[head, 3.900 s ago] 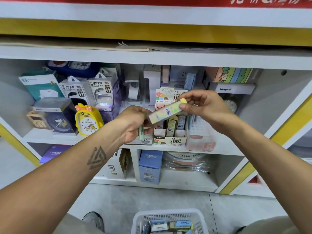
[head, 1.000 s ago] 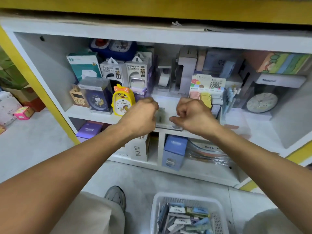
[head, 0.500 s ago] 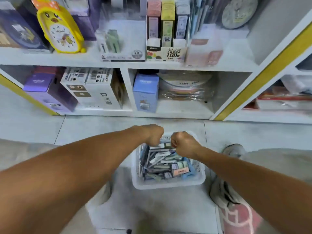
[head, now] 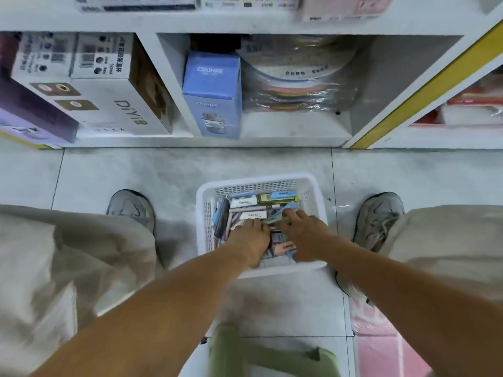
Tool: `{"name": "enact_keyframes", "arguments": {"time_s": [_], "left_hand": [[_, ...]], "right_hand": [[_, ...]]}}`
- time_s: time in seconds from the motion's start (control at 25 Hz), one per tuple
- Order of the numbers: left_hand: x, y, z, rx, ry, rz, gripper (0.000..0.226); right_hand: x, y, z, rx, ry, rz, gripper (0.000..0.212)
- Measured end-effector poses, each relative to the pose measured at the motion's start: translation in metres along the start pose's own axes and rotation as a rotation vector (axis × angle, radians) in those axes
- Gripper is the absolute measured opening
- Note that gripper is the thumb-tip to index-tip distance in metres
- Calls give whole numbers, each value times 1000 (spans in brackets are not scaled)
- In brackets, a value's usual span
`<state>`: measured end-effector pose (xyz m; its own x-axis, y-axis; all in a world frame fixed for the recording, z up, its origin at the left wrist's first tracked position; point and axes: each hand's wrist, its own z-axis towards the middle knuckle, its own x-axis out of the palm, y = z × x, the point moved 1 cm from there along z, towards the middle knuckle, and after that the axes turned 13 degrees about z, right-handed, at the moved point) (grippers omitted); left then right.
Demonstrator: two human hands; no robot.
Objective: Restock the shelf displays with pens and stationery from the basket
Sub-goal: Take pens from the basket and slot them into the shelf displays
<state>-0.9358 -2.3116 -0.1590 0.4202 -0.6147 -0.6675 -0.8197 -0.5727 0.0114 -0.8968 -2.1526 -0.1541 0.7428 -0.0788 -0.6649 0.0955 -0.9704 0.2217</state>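
Inside the white mesh basket (head: 203,213), both hands rest fingers-spread on jumbled pastel stationery packs (head: 246,203).

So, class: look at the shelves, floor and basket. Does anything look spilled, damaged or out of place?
Nothing stands out. The white basket sits upright on the floor, its stationery packs jumbled but all inside. Both hands reach into it. The lower-shelf boxes stand in place; nothing has spilled.

White basket (head: 202,213) of stationery packs (head: 246,202)
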Motion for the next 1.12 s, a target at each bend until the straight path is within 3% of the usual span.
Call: {"name": "enact_keyframes", "arguments": {"time_s": [0.16, 0.36, 0.56, 0.72, 0.92, 1.0, 1.12], "left_hand": [[6, -11, 8, -137, -65, -42, 69], [14, -11, 15, -270, -161, -161, 66], [20, -6, 27, -309, -235, -283, 59], [20, 7, 26, -262, -174, -449, 55], [16, 24, 19, -185, -154, -545, 101], [17, 27, 16, -176, -185, -567, 100], [16, 31, 15, -175, -217, -674, 91]], "right_hand": [[12, 8, 8, 9, -107, -49, 87], [20, 10, 17, 59, -279, 49, 66], [29, 12, 21, 54, -412, 151, 43], [20, 5, 25, 61, -406, 184, 36], [6, 2, 29, 43, -322, 289, 67], [0, 4, 29, 31, -296, 297, 82], [-7, 1, 28, 58, -271, 354, 86]]}}
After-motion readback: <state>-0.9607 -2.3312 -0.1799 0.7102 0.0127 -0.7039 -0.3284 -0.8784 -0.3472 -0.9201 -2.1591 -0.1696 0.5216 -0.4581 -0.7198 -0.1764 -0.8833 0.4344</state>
